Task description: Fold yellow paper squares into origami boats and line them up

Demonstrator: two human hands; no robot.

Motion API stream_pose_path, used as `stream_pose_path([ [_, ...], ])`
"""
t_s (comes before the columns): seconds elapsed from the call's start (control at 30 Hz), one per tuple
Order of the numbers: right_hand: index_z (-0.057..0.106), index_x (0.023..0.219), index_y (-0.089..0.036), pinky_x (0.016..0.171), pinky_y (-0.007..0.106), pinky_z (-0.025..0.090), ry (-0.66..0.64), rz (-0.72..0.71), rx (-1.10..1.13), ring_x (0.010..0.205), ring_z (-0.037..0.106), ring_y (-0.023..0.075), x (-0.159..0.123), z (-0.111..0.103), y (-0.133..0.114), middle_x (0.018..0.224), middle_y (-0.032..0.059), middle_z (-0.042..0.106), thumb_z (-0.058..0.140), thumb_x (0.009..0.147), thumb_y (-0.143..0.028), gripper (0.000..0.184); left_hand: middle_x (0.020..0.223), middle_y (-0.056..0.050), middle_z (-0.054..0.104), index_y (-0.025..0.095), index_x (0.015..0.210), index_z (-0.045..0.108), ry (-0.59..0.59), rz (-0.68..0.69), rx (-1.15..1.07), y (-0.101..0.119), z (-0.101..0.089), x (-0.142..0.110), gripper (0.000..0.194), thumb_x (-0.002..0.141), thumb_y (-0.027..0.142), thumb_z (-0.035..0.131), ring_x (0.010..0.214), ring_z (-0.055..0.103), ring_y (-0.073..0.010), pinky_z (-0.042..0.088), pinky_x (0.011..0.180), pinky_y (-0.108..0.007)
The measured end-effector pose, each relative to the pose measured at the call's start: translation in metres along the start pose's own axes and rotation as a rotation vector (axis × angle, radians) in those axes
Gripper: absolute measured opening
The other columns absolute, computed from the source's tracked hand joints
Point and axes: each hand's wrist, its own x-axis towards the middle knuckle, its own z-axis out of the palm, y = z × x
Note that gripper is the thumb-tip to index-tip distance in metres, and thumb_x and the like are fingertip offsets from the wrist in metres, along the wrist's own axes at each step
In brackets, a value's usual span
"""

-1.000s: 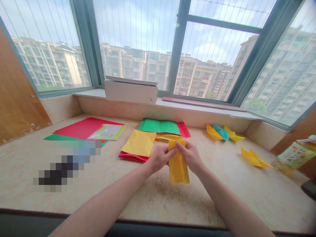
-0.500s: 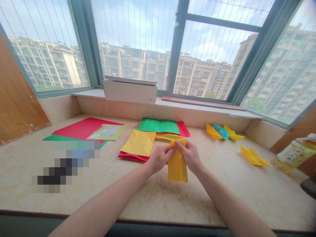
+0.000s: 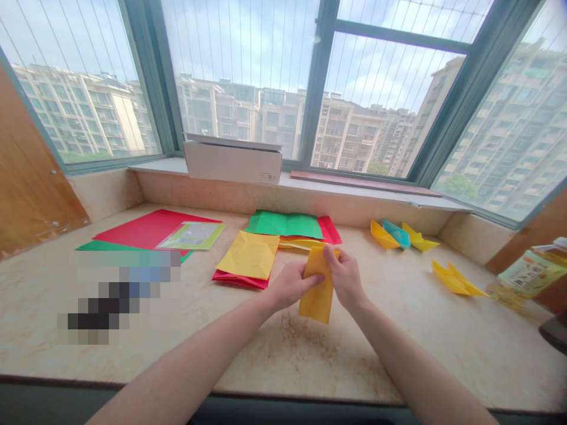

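Observation:
A folded strip of yellow paper is held up above the counter, its lower end hanging free. My left hand grips its left edge, thumb across the front. At the upper right corner my right hand pinches it, thumb near the top. The fingers behind the paper are hidden. Just left of my left hand lies a creased yellow sheet on top of red paper. Beyond my hands is a creased green sheet, with red paper and more yellow paper under it.
Folded paper boats, yellow, blue and yellow, stand at the back right, another yellow one nearer. A bottle is far right. Large red sheets and a packet lie left. A white box sits on the sill.
The yellow paper has turned slightly and now looks like one flat strip, its lower flaps together. My left thumb has moved down from the top to its middle.

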Motion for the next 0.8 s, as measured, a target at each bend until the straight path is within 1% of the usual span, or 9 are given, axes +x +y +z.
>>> stream_pose_path([
  [0.17,0.070,0.076,-0.019,0.055,0.027,0.043,-0.002,-0.011,0.012,0.059,0.056,0.0156,0.003,-0.002,-0.002,0.068,0.0010,0.067,0.069,0.079,-0.057,0.038,0.074,-0.002,0.064,0.012,0.079,0.068,0.020,-0.041,-0.077,0.002,-0.003,0.001,0.029,0.076,0.041,0.071,0.066,0.057,-0.0145,0.042,0.056,-0.022],
  [0.3,0.075,0.085,-0.020,0.065,0.029,0.050,-0.151,-0.011,-0.015,0.073,0.064,0.0198,0.003,-0.002,-0.007,0.082,0.0044,0.074,0.073,0.077,-0.054,0.035,0.074,-0.003,0.065,0.012,0.081,0.068,-0.005,-0.052,-0.122,-0.001,-0.004,0.001,0.030,0.078,0.042,0.069,0.066,0.059,-0.0154,0.044,0.058,-0.024],
  [0.33,0.076,0.085,-0.020,0.066,0.029,0.050,-0.163,-0.013,-0.029,0.074,0.065,0.0201,0.003,-0.002,-0.008,0.083,0.0047,0.074,0.075,0.075,-0.052,0.034,0.075,-0.003,0.066,0.012,0.082,0.069,-0.007,-0.050,-0.113,-0.002,-0.004,0.001,0.030,0.078,0.041,0.069,0.067,0.060,-0.0157,0.045,0.059,-0.024],
  [0.37,0.076,0.084,-0.019,0.065,0.029,0.051,-0.149,-0.013,-0.035,0.073,0.065,0.0199,0.003,-0.002,-0.008,0.082,0.0047,0.074,0.076,0.074,-0.051,0.033,0.077,-0.004,0.067,0.012,0.084,0.069,-0.009,-0.045,-0.099,-0.003,-0.004,0.001,0.029,0.078,0.041,0.069,0.069,0.061,-0.0159,0.045,0.060,-0.024],
  [0.43,0.075,0.081,-0.019,0.063,0.029,0.051,-0.072,-0.002,-0.008,0.070,0.065,0.0191,0.004,-0.003,-0.008,0.078,0.0042,0.074,0.078,0.072,-0.049,0.031,0.080,-0.004,0.067,0.012,0.088,0.069,-0.031,-0.043,-0.076,-0.003,-0.004,0.000,0.028,0.078,0.039,0.071,0.070,0.062,-0.0153,0.046,0.061,-0.023],
  [0.5,0.075,0.082,-0.019,0.062,0.030,0.052,0.012,0.011,0.050,0.068,0.064,0.0187,0.005,-0.004,-0.008,0.077,0.0039,0.074,0.079,0.072,-0.048,0.030,0.078,-0.003,0.067,0.012,0.088,0.068,-0.077,-0.056,-0.076,-0.004,-0.004,-0.001,0.028,0.077,0.037,0.072,0.067,0.062,-0.0140,0.046,0.059,-0.022],
  [0.6,0.075,0.083,-0.019,0.059,0.029,0.051,0.126,0.000,0.115,0.066,0.064,0.0186,0.008,-0.006,-0.009,0.075,0.0038,0.074,0.079,0.072,-0.047,0.030,0.075,-0.003,0.066,0.011,0.087,0.067,-0.134,-0.093,-0.140,-0.005,-0.002,-0.001,0.030,0.078,0.039,0.073,0.063,0.064,-0.0144,0.049,0.056,-0.022],
  [0.7,0.074,0.084,-0.019,0.058,0.029,0.049,0.225,-0.038,0.117,0.064,0.064,0.0187,0.012,-0.010,-0.010,0.073,0.0034,0.073,0.079,0.072,-0.046,0.031,0.076,-0.004,0.066,0.011,0.093,0.065,-0.139,-0.104,-0.221,-0.005,-0.002,0.002,0.036,0.082,0.045,0.069,0.062,0.068,-0.0166,0.052,0.053,-0.024],
  [0.8,0.074,0.085,-0.019,0.061,0.030,0.049,0.268,-0.065,0.100,0.068,0.065,0.0195,0.016,-0.014,-0.011,0.075,0.0035,0.074,0.078,0.073,-0.046,0.030,0.078,-0.005,0.066,0.012,0.099,0.063,-0.124,-0.090,-0.247,-0.002,-0.004,0.003,0.038,0.084,0.047,0.067,0.061,0.071,-0.0174,0.052,0.050,-0.022],
])
